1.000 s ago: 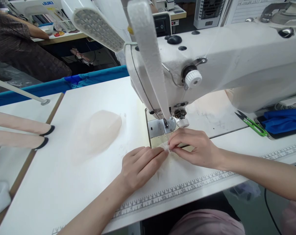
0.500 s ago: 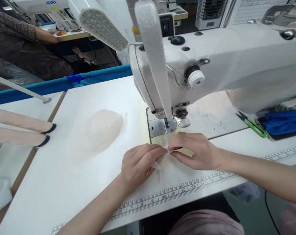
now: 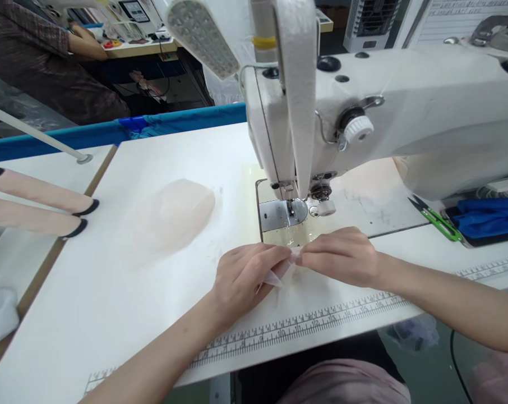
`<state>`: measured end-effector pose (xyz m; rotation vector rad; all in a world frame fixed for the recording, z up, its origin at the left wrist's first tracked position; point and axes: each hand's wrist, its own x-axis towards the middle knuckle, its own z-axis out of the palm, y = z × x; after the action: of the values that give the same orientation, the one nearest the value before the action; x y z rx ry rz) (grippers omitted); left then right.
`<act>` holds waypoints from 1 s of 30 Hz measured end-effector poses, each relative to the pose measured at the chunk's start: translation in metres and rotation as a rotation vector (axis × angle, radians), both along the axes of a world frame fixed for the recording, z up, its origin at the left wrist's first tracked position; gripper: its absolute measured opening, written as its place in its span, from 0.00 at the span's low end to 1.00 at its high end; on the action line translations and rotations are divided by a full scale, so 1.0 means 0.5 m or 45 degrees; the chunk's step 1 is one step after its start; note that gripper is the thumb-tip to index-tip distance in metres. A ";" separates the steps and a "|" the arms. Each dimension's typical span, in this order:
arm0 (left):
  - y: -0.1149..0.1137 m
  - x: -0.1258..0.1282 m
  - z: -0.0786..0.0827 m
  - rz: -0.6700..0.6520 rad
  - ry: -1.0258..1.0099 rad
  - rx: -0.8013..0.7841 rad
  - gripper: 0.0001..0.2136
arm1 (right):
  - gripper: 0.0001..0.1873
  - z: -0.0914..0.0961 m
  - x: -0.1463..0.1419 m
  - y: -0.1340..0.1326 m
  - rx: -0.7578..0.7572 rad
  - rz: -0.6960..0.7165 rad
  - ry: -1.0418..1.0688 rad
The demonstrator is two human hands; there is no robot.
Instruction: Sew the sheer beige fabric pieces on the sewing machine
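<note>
My left hand (image 3: 243, 278) and my right hand (image 3: 342, 258) meet fingertip to fingertip on the white table (image 3: 153, 314), just in front of the sewing machine's needle plate (image 3: 279, 214). Both pinch a small piece of sheer pale fabric (image 3: 279, 275); a pointed corner of it sticks out under my left fingers. The presser foot (image 3: 291, 209) stands a short way behind the hands. The white sewing machine (image 3: 405, 118) fills the upper right.
A pale pink translucent fabric pile (image 3: 174, 216) lies to the left. Green thread snips (image 3: 434, 219) and blue cloth (image 3: 489, 216) sit at the right. Pink pieces with black tips (image 3: 39, 205) rest on the side table. Another person (image 3: 47, 62) works at the far left.
The view has shifted so the machine sits further right and nearer. My hands stay together at the fabric; the left fingers have curled and a pointed corner of the fabric now shows beneath them.
</note>
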<state>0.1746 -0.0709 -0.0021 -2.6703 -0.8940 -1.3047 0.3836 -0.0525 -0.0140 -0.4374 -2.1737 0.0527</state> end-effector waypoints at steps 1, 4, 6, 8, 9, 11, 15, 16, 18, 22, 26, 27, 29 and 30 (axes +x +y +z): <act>-0.001 0.001 0.000 0.002 0.005 -0.002 0.10 | 0.07 0.002 0.002 0.001 0.076 0.001 -0.048; -0.006 0.003 0.004 -0.019 0.043 -0.061 0.09 | 0.10 0.010 0.007 0.000 0.248 -0.007 -0.166; -0.010 0.005 0.010 -0.053 0.011 -0.133 0.07 | 0.10 0.016 0.010 -0.001 0.327 -0.005 -0.203; -0.013 0.007 0.018 -0.120 -0.080 -0.307 0.04 | 0.09 0.019 0.012 -0.004 0.330 0.016 -0.174; -0.014 0.007 0.021 -0.151 -0.126 -0.453 0.03 | 0.09 0.020 0.012 -0.006 0.291 0.022 -0.147; -0.011 0.008 0.024 -0.185 -0.167 -0.800 0.02 | 0.07 0.017 0.009 -0.009 0.117 -0.012 -0.105; 0.010 0.009 0.004 0.078 0.012 -0.902 0.05 | 0.07 0.001 -0.007 -0.003 -0.348 -0.217 -0.210; 0.016 0.010 -0.003 0.175 0.085 -0.804 0.05 | 0.07 -0.004 -0.012 0.001 -0.433 -0.267 -0.252; 0.024 0.012 -0.017 0.335 0.187 -0.620 0.04 | 0.08 -0.012 -0.018 0.011 -0.556 -0.364 -0.316; 0.020 0.018 -0.026 0.526 0.223 -0.290 0.23 | 0.07 -0.014 -0.022 0.029 -0.665 -0.481 -0.318; 0.001 0.024 -0.022 0.452 0.443 0.026 0.13 | 0.07 -0.003 -0.023 0.035 -0.782 -0.484 -0.297; -0.005 0.026 -0.020 0.413 0.501 0.083 0.11 | 0.07 -0.001 -0.023 0.036 -0.816 -0.490 -0.287; -0.016 0.029 -0.017 0.365 0.602 0.135 0.11 | 0.07 0.002 -0.024 0.038 -0.873 -0.501 -0.272; -0.021 0.031 -0.014 0.362 0.649 0.123 0.12 | 0.08 0.001 -0.024 0.039 -0.890 -0.505 -0.266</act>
<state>0.1901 -0.0813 -0.0093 -2.4929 -1.0435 -0.5538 0.3713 -0.0328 -0.0134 -1.3092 -2.1822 0.5773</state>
